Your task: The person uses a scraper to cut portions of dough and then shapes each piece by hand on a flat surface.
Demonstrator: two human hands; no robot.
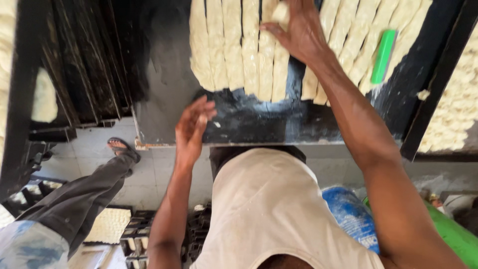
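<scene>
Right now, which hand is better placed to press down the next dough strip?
Probably the right hand: it already rests on the dough strips, while the left hand hovers over the bare black tray.

We saw a green scraper [384, 56] right of the grip | another person's sandalled foot [121, 148] low left | blue drum [352, 215] below | stacked black trays [84, 60] far left.

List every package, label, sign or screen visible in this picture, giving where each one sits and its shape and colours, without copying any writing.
Blue container: on the floor at lower right, beside the person's right arm; rounded, blue, with a patch of white print on its side.
Green container: at the lower right edge, behind the blue one; rounded, bright green, no label showing.
No signs or screens are in view.
</scene>
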